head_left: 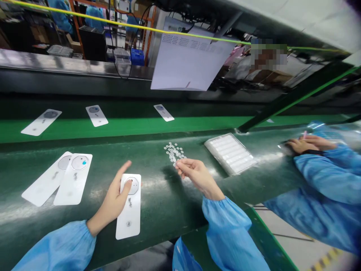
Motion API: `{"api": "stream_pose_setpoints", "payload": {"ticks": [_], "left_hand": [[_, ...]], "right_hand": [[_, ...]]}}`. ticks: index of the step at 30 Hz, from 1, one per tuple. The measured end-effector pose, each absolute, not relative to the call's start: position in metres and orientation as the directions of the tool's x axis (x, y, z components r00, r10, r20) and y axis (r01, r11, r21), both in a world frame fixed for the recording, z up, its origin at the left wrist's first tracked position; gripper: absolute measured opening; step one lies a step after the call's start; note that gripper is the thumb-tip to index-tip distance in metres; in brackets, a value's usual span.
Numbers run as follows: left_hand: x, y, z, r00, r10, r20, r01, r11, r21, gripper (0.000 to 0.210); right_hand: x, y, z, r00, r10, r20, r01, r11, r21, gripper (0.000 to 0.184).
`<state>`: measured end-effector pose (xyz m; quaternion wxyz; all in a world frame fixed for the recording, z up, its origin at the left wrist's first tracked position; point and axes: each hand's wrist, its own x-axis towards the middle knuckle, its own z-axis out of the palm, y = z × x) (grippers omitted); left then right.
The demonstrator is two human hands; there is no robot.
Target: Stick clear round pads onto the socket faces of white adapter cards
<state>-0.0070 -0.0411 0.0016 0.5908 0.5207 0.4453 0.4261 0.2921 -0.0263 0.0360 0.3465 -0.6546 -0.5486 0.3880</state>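
Observation:
My left hand (117,194) grips a white rounded-corner panel (129,222) near its top end. Its thumb lies over the round grey part, the index finger points up and away, and a fingertip shows at the far edge. Dark printed marks run down the panel's face. My right hand (197,175) is closed in a pinch at the near edge of a scatter of small clear discs (171,150). Between the thumb and index finger shows a small clear disc (175,164). Two more white panels (69,192) overlap on the green bench to the left of my left hand.
Right of the discs lies a clear-wrapped tray (231,154) with white rows. Three white panels (96,116) are spaced along the bright green strip (126,126) behind. A co-worker's hands (307,145) work at the right. A slanted green post (282,99) and a hanging white board (191,60) stand beyond.

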Motion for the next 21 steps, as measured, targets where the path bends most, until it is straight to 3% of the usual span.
{"api": "stream_pose_setpoints", "payload": {"ticks": [2, 4, 12, 18, 21], "left_hand": [[-0.006, -0.042, 0.004, 0.282, 0.959, -0.035, 0.126, -0.001, 0.992, 0.037], [-0.004, -0.044, 0.007, 0.310, 0.950, -0.041, 0.210, -0.027, 0.977, 0.028], [-0.001, -0.048, 0.012, 0.339, 0.938, -0.067, 0.098, 0.036, 0.995, 0.019], [-0.005, -0.045, 0.019, 0.369, 0.927, -0.066, 0.119, 0.024, 0.993, 0.027], [-0.005, -0.044, 0.021, 0.378, 0.924, -0.064, 0.100, 0.028, 0.995, 0.030]], "right_hand": [[0.268, -0.035, 0.039, -0.016, 0.978, -0.210, 0.174, -0.204, -0.963, 0.047], [0.243, -0.042, 0.041, -0.121, 0.957, -0.265, 0.038, -0.262, -0.964, 0.045], [0.191, -0.058, 0.041, -0.179, 0.947, -0.268, 0.177, -0.237, -0.955, 0.047], [0.193, -0.058, 0.039, -0.264, 0.932, -0.250, 0.042, -0.247, -0.968, 0.045], [0.193, -0.060, 0.034, -0.233, 0.943, -0.238, 0.090, -0.223, -0.971, 0.042]]}}
